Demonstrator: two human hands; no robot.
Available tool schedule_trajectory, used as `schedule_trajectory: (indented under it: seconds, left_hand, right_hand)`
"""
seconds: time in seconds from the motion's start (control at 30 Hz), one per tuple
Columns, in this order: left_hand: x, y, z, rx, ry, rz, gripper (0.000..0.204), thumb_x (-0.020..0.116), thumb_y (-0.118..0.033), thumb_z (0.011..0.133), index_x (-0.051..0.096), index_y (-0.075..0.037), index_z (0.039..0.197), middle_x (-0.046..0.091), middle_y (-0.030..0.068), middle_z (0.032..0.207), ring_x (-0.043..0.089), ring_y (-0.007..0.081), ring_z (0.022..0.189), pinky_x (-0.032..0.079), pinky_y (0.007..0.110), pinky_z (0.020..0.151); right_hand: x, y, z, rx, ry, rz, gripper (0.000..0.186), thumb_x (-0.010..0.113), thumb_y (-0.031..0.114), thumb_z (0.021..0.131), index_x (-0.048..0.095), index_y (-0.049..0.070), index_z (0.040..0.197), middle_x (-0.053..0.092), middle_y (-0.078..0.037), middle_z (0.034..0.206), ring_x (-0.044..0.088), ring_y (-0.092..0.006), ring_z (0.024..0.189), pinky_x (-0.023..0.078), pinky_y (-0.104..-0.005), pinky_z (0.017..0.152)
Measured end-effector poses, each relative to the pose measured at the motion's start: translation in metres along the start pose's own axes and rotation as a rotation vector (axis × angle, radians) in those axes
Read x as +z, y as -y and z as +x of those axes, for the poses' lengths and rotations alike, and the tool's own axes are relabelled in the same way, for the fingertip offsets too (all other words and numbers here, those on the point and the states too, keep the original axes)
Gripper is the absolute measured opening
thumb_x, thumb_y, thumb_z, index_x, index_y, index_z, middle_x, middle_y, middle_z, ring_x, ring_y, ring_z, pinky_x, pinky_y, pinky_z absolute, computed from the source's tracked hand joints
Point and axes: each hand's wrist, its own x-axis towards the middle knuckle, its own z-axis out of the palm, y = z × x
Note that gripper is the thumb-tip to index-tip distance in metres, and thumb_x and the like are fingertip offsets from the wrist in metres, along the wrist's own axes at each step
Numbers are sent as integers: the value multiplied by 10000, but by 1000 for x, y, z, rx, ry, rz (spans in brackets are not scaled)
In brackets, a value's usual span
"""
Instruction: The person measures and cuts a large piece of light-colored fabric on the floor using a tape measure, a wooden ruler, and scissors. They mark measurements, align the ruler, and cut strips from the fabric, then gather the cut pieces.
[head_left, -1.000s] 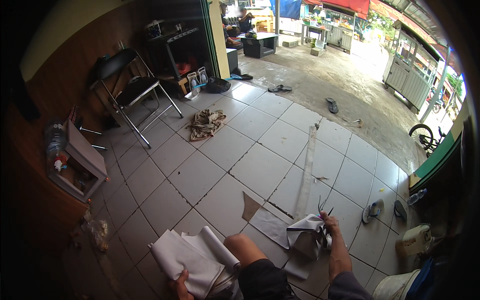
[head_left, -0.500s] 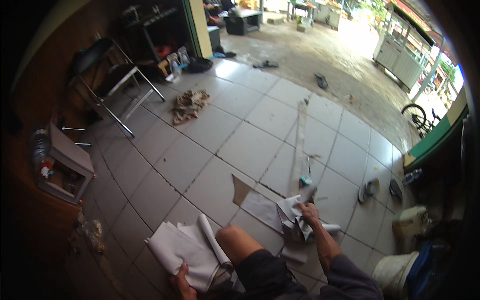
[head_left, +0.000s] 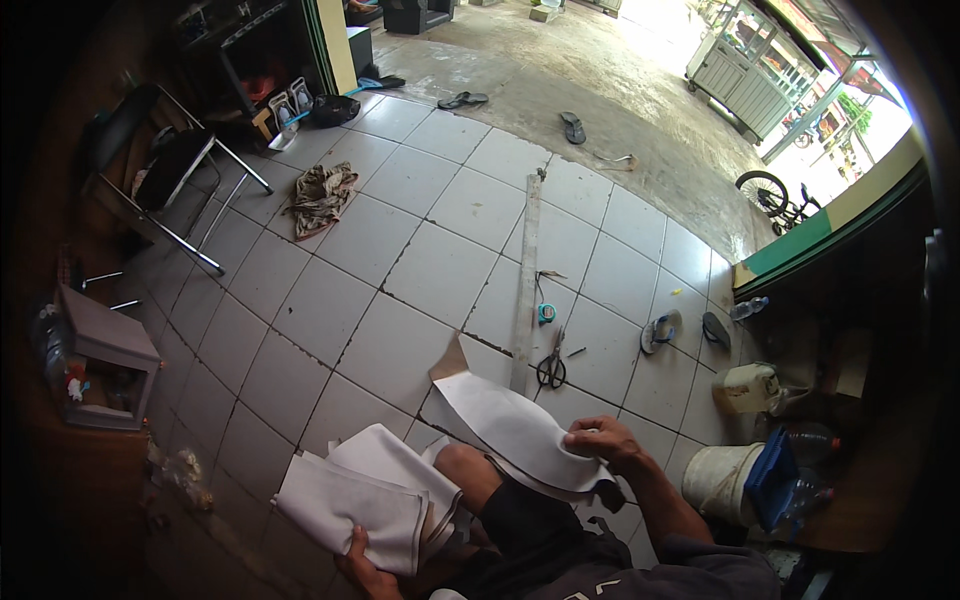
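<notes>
While my right hand (head_left: 600, 440) pinches the edge of a curved white sheet (head_left: 520, 432), that sheet now lies spread flat across my knee and the tiled floor (head_left: 420, 270); a moment ago it was bunched up in the same hand, further out by the scissors. Opening it out leaves its whole shape showing, so I judge it ready to be joined to the others. My left hand (head_left: 362, 572) has its fingers clenched under the near edge of a stack of white sheets (head_left: 365, 495), which rests on the floor just beside my left leg, much where it lay before. A long wooden strip (head_left: 526, 280) runs away from me past the sheet, with black scissors (head_left: 550, 370) just beside its near end and a small tape measure (head_left: 545, 313) a little further out. Well off to the left lies a crumpled rag (head_left: 322, 195), near a folding chair (head_left: 165, 175). A white bucket (head_left: 722, 480) stands at my right.
</notes>
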Motion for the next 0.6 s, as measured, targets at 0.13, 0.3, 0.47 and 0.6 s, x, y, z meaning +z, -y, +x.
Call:
schedule_trajectory:
  seconds: [0.13, 0.3, 0.47, 0.6]
  left_hand:
    - [8, -74, -63, 11, -56, 36, 636, 725, -53, 847, 498, 83, 1425, 607, 178, 1301, 608, 327, 1167, 488, 464, 1023]
    - [0, -136, -142, -74, -101, 142, 586, 742, -66, 854, 542, 81, 1386, 623, 178, 1288, 614, 318, 1147, 499, 450, 998]
    - [-28, -127, -190, -186, -182, 207, 513, 774, -88, 864, 613, 76, 1323, 651, 177, 1264, 625, 306, 1110, 519, 438, 954]
    - [-43, -83, -214, -269, -271, 251, 460, 790, -111, 876, 660, 68, 1280, 670, 177, 1246, 631, 299, 1088, 531, 430, 926]
  right_hand:
    - [0, 58, -100, -2, 211, -53, 345, 793, 372, 889, 747, 33, 935, 675, 5, 835, 611, -93, 804, 475, -262, 749]
    - [9, 80, -145, 129, 82, -341, 518, 724, 505, 927, 776, -9, 971, 701, -25, 825, 620, -117, 763, 503, -310, 715]
    - [-40, 18, -20, 206, -278, -641, 502, 711, 442, 863, 771, 19, 1126, 767, -202, 1005, 738, -316, 945, 552, -392, 883]
    - [-71, -80, 127, 343, -320, -803, 434, 670, 370, 880, 765, 49, 1156, 755, -181, 1146, 707, -345, 1118, 528, -441, 980]
